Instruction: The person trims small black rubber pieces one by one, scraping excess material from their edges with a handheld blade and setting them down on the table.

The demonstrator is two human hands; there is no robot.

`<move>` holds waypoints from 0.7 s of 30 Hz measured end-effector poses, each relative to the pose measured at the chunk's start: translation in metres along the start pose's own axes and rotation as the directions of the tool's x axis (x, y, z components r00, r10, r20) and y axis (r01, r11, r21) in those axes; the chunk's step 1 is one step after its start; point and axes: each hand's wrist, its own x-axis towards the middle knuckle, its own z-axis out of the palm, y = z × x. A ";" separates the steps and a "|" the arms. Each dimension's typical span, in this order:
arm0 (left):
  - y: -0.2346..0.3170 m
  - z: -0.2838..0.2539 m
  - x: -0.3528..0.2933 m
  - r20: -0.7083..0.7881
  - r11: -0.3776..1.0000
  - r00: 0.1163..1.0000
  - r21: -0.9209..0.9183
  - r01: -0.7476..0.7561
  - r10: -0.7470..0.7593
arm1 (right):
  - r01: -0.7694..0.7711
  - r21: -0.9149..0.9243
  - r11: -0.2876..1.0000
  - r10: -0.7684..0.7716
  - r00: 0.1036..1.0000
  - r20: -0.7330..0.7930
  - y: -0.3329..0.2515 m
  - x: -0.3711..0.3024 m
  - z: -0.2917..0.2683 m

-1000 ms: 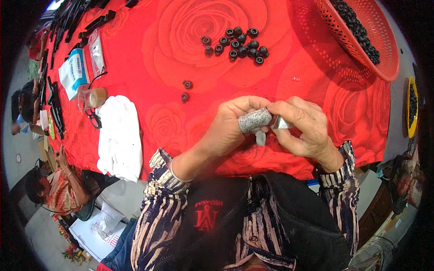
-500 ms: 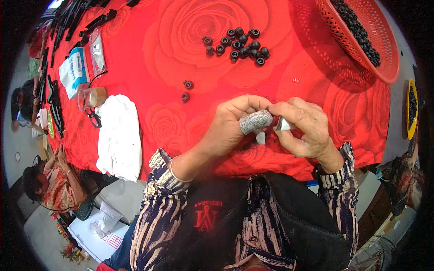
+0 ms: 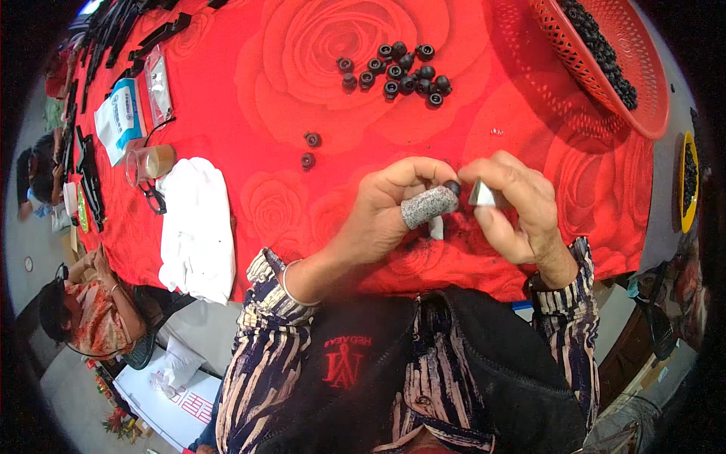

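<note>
The left hand (image 3: 386, 200), its forearm angling up and inward from the lower edge, has its index finger arched over and its thumb stretched out beneath, wearing a speckled grey sleeve (image 3: 429, 207). Between those fingertips it pinches a small black rounded piece (image 3: 452, 186). Facing it just to the right, the right hand (image 3: 522, 204) has its wrist bent inward and grips a shiny metal piece (image 3: 482, 194) between thumb and bent index finger, apart from the black piece. Both hands are above the near part of the red-covered bench (image 3: 302, 219). Farther out, two black knobs (image 3: 312, 139) lie ahead of the left hand, with a loose cluster of similar knobs (image 3: 406, 76) beyond. A white cloth (image 3: 197, 234) lies to the left; a red basket (image 3: 654, 121) stands far right.
</note>
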 end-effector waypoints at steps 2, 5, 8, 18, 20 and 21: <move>-0.002 0.001 0.000 -0.019 0.998 0.998 -0.004 -0.065 0.065 | -0.132 -0.045 0.990 0.129 0.990 -0.050 0.000 -0.001 0.003; 0.000 0.000 0.000 -0.018 0.998 0.998 0.006 -0.065 0.065 | -0.143 -0.047 0.989 0.140 0.988 -0.064 0.002 -0.001 0.006; 0.002 0.004 0.001 -0.007 0.999 0.999 -0.022 -0.044 0.044 | -0.165 -0.062 0.984 0.161 0.985 -0.069 0.001 -0.002 0.006; 0.001 0.003 0.000 -0.025 0.999 0.999 0.029 -0.028 0.029 | -0.160 -0.082 0.984 0.159 0.987 -0.014 0.004 -0.002 0.004; 0.001 0.003 0.000 0.008 1.000 1.000 -0.002 -0.030 0.030 | -0.149 -0.067 0.987 0.149 0.989 -0.005 0.004 -0.002 0.003; 0.000 0.002 0.000 0.006 1.000 1.000 -0.001 -0.029 0.029 | -0.149 -0.064 0.987 0.149 0.989 -0.005 0.004 -0.002 0.003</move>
